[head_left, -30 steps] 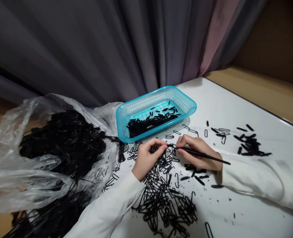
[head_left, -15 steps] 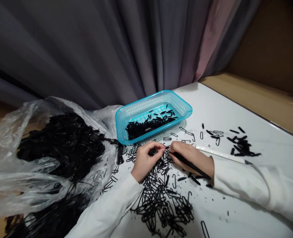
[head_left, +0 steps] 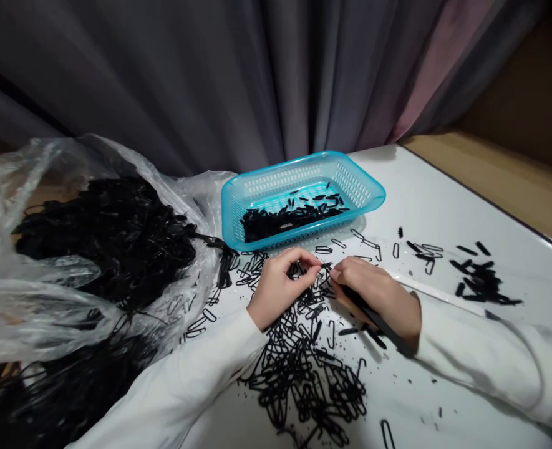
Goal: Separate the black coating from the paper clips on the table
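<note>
Thumb and forefinger of my left hand [head_left: 285, 284] are pinched together on a small black piece at its fingertips. My right hand [head_left: 373, 293], almost touching the left, is wrapped round a long black tool [head_left: 362, 307] that runs back under the palm toward the wrist; its tip is too small to make out. Beneath and below both hands spreads a heap of black wire loops [head_left: 299, 374] on the white table [head_left: 425, 399]. Beyond the hands stands a blue basket [head_left: 373, 193] with short black pieces [head_left: 289, 218] inside.
A clear plastic bag [head_left: 88, 312] full of black strips [head_left: 111, 243] lies at the left. On the right are a small pile of short black pieces [head_left: 484, 280], some loose loops and a white strip [head_left: 444, 292]. A grey curtain [head_left: 201, 81] hangs behind.
The view has shifted, so the basket and table appear higher. My right hand has tilted slightly and the fingertips of both hands are still close together.
</note>
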`<state>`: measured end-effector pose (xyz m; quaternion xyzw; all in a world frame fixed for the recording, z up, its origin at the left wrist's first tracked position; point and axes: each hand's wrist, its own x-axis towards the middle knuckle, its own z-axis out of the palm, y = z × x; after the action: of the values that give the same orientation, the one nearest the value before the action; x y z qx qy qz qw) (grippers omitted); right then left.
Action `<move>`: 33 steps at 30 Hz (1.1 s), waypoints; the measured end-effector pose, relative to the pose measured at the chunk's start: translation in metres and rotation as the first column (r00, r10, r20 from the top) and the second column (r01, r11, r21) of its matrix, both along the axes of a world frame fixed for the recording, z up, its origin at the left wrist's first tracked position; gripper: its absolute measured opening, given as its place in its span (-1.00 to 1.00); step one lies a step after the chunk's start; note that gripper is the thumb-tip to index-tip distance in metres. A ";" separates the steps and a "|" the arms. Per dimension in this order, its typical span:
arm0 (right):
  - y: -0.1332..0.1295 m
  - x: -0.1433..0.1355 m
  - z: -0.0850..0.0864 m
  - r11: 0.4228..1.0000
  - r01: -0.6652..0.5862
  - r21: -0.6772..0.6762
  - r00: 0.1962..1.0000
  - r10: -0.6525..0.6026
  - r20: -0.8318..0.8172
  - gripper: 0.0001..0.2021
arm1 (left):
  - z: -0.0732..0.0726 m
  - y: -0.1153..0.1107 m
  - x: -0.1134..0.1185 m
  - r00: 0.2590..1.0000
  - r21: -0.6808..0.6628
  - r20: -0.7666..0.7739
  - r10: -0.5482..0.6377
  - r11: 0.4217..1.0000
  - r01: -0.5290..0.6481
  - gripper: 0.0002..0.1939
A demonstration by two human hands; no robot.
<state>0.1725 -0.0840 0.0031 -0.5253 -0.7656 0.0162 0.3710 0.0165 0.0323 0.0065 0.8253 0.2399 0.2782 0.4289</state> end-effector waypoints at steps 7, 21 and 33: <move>0.000 0.001 0.005 0.992 -0.019 0.122 0.951 -0.020 0.308 -0.78 | -0.002 0.000 0.001 0.999 -0.029 0.045 -0.017 0.999 0.018 -0.98; 0.001 -0.001 0.010 0.976 -0.055 0.211 0.865 -0.059 0.498 -0.78 | -0.001 0.003 0.005 0.998 -0.246 0.058 -0.002 0.969 0.017 -0.87; -0.003 0.002 0.003 0.983 0.093 0.157 0.989 -0.073 -0.132 -0.90 | -0.003 0.002 0.003 0.993 -0.109 0.078 0.087 0.991 -0.078 -0.92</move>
<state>0.1742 -0.0867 0.0058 -0.5226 -0.7169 -0.0289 0.4605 0.0192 0.0340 0.0037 0.7787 0.2702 0.3164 0.4696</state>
